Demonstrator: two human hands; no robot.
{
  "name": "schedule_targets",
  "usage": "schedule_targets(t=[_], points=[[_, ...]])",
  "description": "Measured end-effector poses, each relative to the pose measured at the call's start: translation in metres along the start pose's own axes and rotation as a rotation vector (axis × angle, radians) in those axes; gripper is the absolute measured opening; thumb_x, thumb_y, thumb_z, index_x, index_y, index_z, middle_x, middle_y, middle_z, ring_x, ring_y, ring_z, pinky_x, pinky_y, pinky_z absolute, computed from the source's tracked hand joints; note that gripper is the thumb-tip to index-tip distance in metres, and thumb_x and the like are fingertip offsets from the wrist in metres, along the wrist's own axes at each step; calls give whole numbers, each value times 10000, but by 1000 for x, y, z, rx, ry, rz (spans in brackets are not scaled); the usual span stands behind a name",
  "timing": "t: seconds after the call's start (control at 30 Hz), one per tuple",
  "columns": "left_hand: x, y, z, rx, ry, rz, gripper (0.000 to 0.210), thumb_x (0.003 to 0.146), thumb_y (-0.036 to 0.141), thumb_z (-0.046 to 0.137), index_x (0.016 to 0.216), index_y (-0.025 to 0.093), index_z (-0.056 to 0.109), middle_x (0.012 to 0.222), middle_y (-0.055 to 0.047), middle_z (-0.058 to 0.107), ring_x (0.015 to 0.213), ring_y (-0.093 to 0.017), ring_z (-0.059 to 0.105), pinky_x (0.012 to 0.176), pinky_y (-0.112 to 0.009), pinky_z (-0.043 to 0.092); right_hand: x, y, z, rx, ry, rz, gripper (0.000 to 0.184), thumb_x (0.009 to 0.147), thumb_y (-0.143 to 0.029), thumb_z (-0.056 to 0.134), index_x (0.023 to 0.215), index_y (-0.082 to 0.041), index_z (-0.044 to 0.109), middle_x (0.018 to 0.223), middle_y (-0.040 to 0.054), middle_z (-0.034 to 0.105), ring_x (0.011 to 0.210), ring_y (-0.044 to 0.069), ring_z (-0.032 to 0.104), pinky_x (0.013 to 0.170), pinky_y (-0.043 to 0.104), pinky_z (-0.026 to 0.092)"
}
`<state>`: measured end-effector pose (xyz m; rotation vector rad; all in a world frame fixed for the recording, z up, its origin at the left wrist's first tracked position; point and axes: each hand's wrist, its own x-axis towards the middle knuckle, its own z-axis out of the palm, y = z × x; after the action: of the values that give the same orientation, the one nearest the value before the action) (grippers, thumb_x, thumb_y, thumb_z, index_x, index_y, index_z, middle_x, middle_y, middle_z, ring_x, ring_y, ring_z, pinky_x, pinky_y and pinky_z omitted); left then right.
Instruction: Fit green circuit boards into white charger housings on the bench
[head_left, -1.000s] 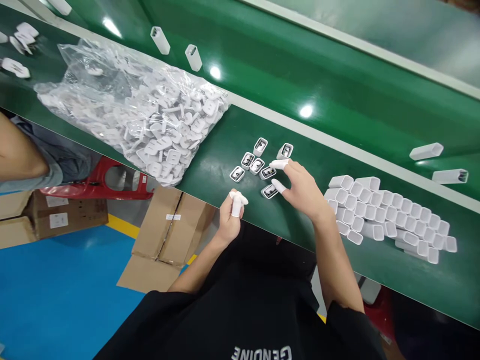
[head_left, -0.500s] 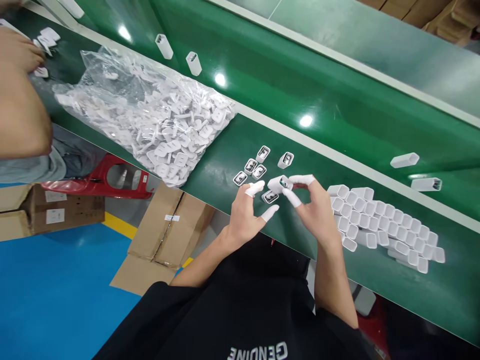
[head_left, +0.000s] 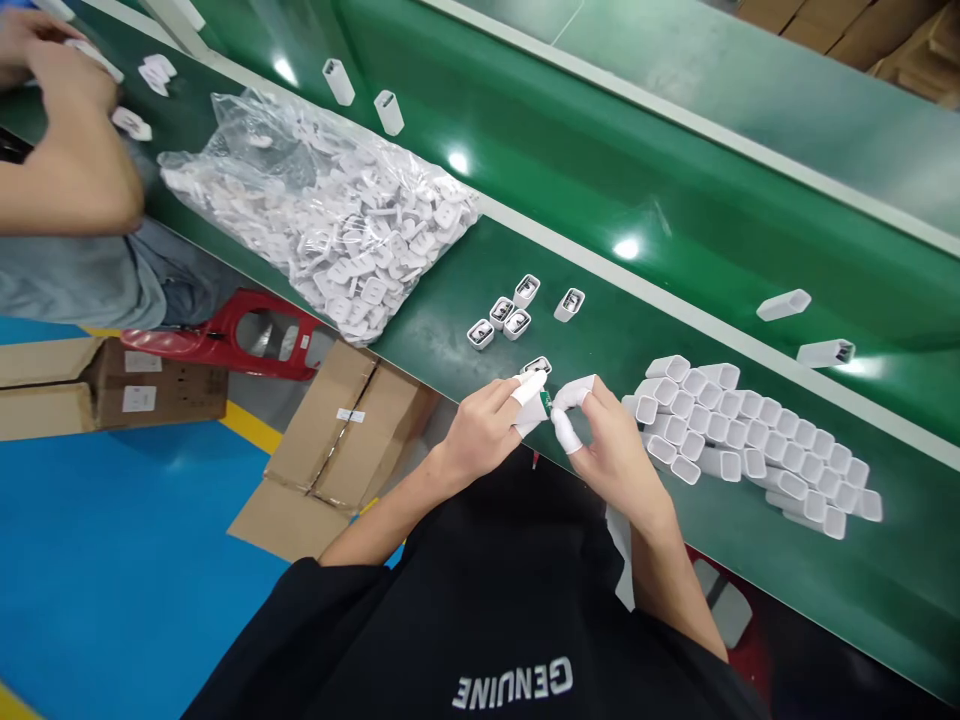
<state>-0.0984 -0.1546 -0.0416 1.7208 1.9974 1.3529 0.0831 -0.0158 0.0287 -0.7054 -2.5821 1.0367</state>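
My left hand (head_left: 484, 425), fingertips in white finger cots, grips a white plastic casing (head_left: 531, 414) low over the table's front edge. A green circuit board (head_left: 546, 400) shows at the casing's right end. My right hand (head_left: 619, 445) pinches thumb and forefinger together at that end, seemingly on the board; the contact is partly hidden. Just behind my left fingertips stands a filled casing (head_left: 536, 366). Several more filled casings (head_left: 502, 312) stand upright farther back, one of them (head_left: 570, 304) apart. To my right lies a block of hollow white casings (head_left: 709, 420), open ends toward me.
A clear bag of small white parts (head_left: 337, 230) covers the table at left. Beyond it a co-worker's hands (head_left: 79, 75) handle a white piece. Loose casings (head_left: 784, 304) lie on the green belt (head_left: 697, 230). A red stool (head_left: 225, 335) and cardboard boxes (head_left: 322, 430) stand below.
The casing has passed from my right hand to my left and come nearer my body. My left hand has closed round it. The view has shifted slightly.
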Motion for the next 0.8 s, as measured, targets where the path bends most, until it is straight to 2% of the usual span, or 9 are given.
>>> schedule_targets(t=[0.1, 0.2, 0.3, 0.33, 0.43, 0.5, 0.6, 0.67, 0.8], points=[[-5, 16, -4, -68, -12, -86, 214, 951, 239, 801, 1160, 238, 844, 1167, -142, 835, 949, -296, 801, 814, -398, 654, -13, -2, -9, 51, 40, -36, 156, 1056, -125, 620, 1098, -275, 628, 1118, 75, 691, 977, 277, 687, 845, 455, 589], [-8, 41, -3, -249, -12, -164, 321, 916, 332, 901, 1223, 252, 847, 1060, -97, 825, 865, -245, 786, 757, -337, 634, -31, 1, -15, 246, 105, -103, 128, 1072, -208, 672, 1166, -293, 656, 1196, 87, 712, 1070, 292, 721, 939, 499, 627], [-13, 66, 5, -401, -7, -174, 468, 879, 395, 962, 1305, 257, 827, 962, -53, 804, 745, -190, 733, 696, -299, 606, -50, 11, -16, 423, 117, -146, 448, 1022, -329, 818, 1439, -319, 652, 1335, 118, 721, 1187, 330, 747, 1064, 570, 653], [-15, 72, 8, -419, -15, -167, 489, 870, 407, 973, 1311, 257, 825, 952, -49, 808, 737, -187, 733, 692, -296, 609, -56, 15, -16, 454, 106, -164, 506, 1014, -342, 839, 1484, -333, 653, 1380, 126, 727, 1225, 341, 750, 1074, 582, 660], [-22, 80, 17, -409, -40, -113, 586, 836, 429, 1011, 1356, 251, 806, 1085, -88, 861, 884, -235, 825, 800, -326, 673, -72, 26, -18, 557, 144, -238, 428, 1010, -340, 856, 1422, -360, 741, 1416, 114, 775, 1263, 356, 768, 1019, 584, 695], [-24, 80, 22, -430, -44, -44, 681, 818, 400, 1037, 1426, 253, 768, 1220, -115, 871, 1030, -264, 861, 901, -343, 696, -82, 30, -22, 684, 281, -284, 462, 964, -363, 910, 1404, -339, 770, 1321, 110, 821, 1193, 361, 802, 950, 580, 720], [-24, 78, 25, -553, -65, 35, 754, 842, 290, 1030, 1519, 278, 700, 1321, -116, 853, 1068, -241, 869, 869, -302, 696, -95, 31, -27, 812, 475, -323, 515, 889, -399, 983, 1363, -293, 813, 1170, 101, 854, 1071, 350, 831, 855, 552, 742], [-20, 80, 25, -656, -91, 73, 761, 868, 216, 1002, 1547, 302, 672, 1405, -124, 820, 1133, -250, 864, 864, -301, 698, -100, 27, -28, 817, 476, -330, 537, 862, -380, 1010, 1359, -300, 823, 1171, 94, 865, 1059, 347, 837, 844, 548, 746], [-13, 88, 25, -787, -148, 95, 760, 889, 125, 964, 1556, 333, 665, 1450, -123, 778, 1416, -357, 773, 1063, -425, 700, -103, 18, -27, 750, 394, -361, 630, 852, -326, 1028, 1436, -348, 793, 1278, 79, 868, 1116, 342, 840, 894, 551, 740]])
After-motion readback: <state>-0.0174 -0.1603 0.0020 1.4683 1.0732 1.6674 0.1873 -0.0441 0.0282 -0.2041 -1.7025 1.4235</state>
